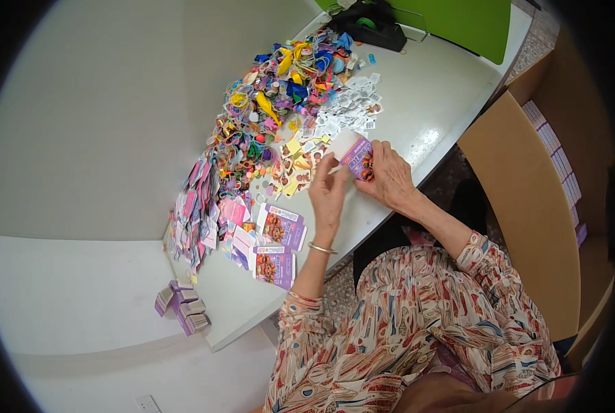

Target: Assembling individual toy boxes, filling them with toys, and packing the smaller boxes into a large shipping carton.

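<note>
A small purple carton (357, 162) with a white flap standing out at its upper left is held over the table by my right hand (392, 175). The fingers of that hand wrap the carton's right side, with the thumb along its lower edge. Close to the carton's left side is my left hand (327, 196), its thumb and bent fingers apart, nothing visible between them. Whether its fingertips touch the flap is hard to make out. Two flattened purple cartons (284, 228) (274, 267) lie to the left of my left wrist.
A long heap of colourful small toys (280, 96) runs along the wall. Beside it lie white printed packets (348, 107), yellow cards (295, 168) and pink-purple leaflets (196, 199). Filled small boxes (183, 308) stand at the table's left end. A tape dispenser (369, 27) sits far back; a large cardboard box (521, 206) is right.
</note>
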### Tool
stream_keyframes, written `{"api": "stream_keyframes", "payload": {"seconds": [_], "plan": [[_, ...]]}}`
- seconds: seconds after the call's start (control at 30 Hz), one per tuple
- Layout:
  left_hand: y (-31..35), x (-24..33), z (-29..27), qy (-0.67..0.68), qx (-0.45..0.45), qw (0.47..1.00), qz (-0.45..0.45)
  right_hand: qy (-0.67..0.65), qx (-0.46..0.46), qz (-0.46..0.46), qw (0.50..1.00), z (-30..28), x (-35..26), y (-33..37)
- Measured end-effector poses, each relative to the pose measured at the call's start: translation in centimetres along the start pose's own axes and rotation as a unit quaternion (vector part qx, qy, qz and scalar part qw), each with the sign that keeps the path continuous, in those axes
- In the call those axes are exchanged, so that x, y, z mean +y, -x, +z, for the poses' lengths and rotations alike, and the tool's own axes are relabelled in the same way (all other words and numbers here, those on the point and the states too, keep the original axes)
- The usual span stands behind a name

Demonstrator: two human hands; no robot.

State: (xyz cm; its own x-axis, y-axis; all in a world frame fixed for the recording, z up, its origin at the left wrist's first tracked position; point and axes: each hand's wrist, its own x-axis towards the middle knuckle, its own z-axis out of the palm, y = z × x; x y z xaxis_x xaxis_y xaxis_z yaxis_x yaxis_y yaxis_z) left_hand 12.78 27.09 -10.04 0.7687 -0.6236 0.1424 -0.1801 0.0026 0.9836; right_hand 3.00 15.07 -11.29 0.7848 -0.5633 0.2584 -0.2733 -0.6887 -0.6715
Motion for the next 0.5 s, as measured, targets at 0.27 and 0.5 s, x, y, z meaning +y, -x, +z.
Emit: {"api": "stream_keyframes", "payload": {"seconds": [0.27,0.5], "plan": [[-0.1,-0.7,0.9,0.030,0.046,0.997,-0.060,0.029,-0.036,-0.038,0.998,-0.4,-0.3,0.0],[0.0,-0.5,-1.0,0.025,-0.020,0.999,-0.007,-0.025,-0.119,-0.058,0.991,-2.1,-0.1,-0.5]]}}
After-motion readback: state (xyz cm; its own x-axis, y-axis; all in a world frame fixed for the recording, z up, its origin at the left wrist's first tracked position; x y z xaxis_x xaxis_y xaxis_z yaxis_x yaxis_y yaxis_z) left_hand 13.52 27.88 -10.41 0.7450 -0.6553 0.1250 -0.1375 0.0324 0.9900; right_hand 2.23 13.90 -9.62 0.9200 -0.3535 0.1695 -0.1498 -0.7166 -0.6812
